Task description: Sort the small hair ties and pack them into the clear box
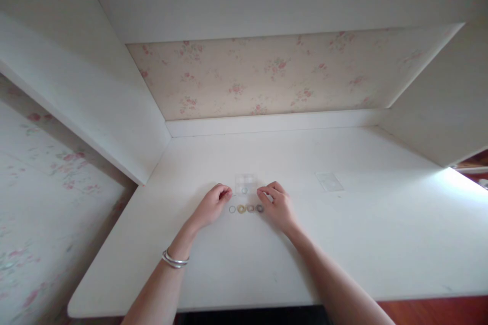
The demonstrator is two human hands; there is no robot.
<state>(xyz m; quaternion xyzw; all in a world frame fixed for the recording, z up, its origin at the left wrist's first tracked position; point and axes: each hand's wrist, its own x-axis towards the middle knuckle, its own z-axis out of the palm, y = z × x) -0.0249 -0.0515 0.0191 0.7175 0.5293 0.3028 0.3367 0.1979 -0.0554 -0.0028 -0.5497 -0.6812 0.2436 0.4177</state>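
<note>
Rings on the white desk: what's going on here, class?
A person has the left hand and right hand on either side of a clear case, with one ring showing inside its outline. Nearer the person, four more rings lie in a row on the white desk. A clear flat panel lies off to the right. Whether either hand holds anything is unclear.

You have soft, rather dim light; glare whitens the counter (381, 244) at right, and the small rings (238, 209) look blurred.
</note>
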